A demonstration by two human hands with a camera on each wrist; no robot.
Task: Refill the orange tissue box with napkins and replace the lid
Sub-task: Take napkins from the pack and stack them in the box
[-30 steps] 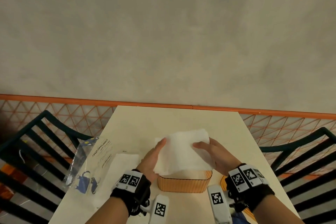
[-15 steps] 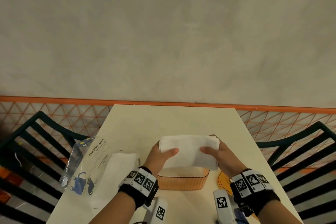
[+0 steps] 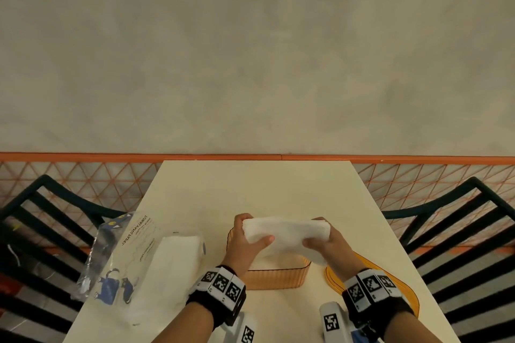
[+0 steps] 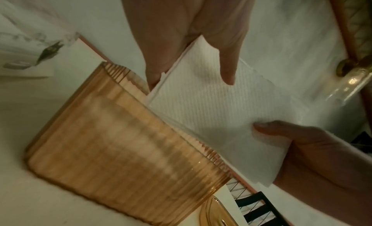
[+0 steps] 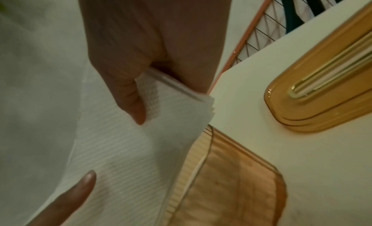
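Both hands, left hand (image 3: 245,242) and right hand (image 3: 328,245), pinch a folded napkin stack (image 3: 287,234) over the open orange tissue box (image 3: 278,277) near the table's near edge; its lid (image 3: 401,284) lies beside, not yet replaced

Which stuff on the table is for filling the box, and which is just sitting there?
For the job:
napkins, held by both hands: left, right
orange box
lid, lying right of the box
napkin pack, the supply

Just there:
table
chairs
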